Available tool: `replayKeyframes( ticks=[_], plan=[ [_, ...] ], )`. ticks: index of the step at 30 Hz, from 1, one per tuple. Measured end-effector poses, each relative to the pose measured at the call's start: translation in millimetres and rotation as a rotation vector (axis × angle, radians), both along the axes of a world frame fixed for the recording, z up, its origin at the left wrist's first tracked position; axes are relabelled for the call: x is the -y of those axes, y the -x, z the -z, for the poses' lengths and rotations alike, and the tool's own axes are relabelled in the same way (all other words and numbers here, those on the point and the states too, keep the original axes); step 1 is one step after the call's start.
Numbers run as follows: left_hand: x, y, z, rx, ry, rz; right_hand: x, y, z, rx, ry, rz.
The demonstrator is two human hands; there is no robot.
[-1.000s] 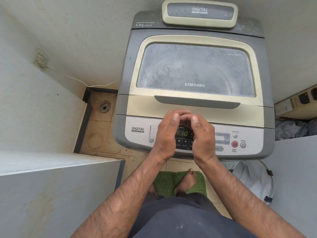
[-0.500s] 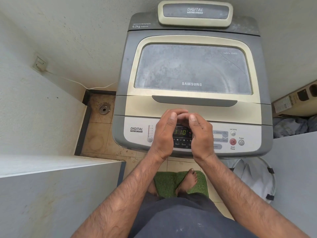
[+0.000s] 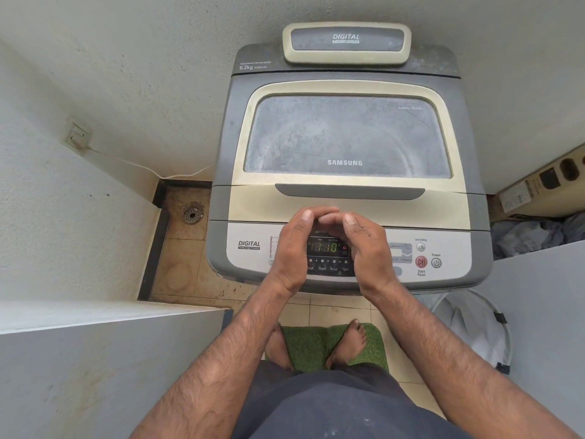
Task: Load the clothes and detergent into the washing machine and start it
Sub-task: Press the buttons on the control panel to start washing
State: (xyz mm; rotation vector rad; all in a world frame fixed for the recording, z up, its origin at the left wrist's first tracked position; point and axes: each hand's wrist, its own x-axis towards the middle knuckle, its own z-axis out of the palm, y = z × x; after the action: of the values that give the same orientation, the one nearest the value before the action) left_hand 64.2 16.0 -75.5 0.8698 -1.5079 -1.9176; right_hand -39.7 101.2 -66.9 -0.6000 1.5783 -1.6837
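Hands have eased apart a bit vs. half a sec ago: thumbs now spread, so the lit display shows between them, where before it was mostly covered; washing machine itself hasn't shifted. Left hand and right hand both hover over the front edge of the machine's top, cupped toward each other w/ curled fingers nearly meeting above the display. Neither grip holds anything; both are loosely curled, empty, fingertips close but whether they touch each other can't be told. Lid is down flat, its glass dusty, so the load inside can't be seen. Display reads approx. 13:10 and the soak/wash/rinse/spin row under it is lit, so power's on and a program looks set. Judging by that, clothes and detergent are prob. already in and the lid shut; what's left is confirming the start, or it may already be running, can't tell. Start/pause button sits near the front right corner of the machine's top, just right of the right hand, power button beside it; neither hand is on them. White laundry basket on the floor by the machine's front right corner; contents unclear.
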Motion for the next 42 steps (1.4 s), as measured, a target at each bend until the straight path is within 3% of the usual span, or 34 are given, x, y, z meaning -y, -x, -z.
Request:
replayKeyframes(
  ticks=[6, 13, 20, 24, 42],
  plan=[
    [-2, 0, -4, 0.045, 0.079, 0.029, -11, -2, -9, -0.027, -0.053, -0.03],
    [6, 1, -12, 0.19, 0.283, 0.096, -64, 17, -23, -0.279, -0.204, -0.01],
    [14, 1, -16, 0.123, 0.064, 0.07, -140, 39, -14, -0.654, -0.454, 0.065],
    [12, 1, -15, 0.122, 0.067, 0.066, -157, 36, -14, -0.805, -0.537, 0.028],
    [10, -3, -11, 0.163, 0.1, 0.087, -163, 18, 5, -1.057, -0.773, -0.171]
  ],
)
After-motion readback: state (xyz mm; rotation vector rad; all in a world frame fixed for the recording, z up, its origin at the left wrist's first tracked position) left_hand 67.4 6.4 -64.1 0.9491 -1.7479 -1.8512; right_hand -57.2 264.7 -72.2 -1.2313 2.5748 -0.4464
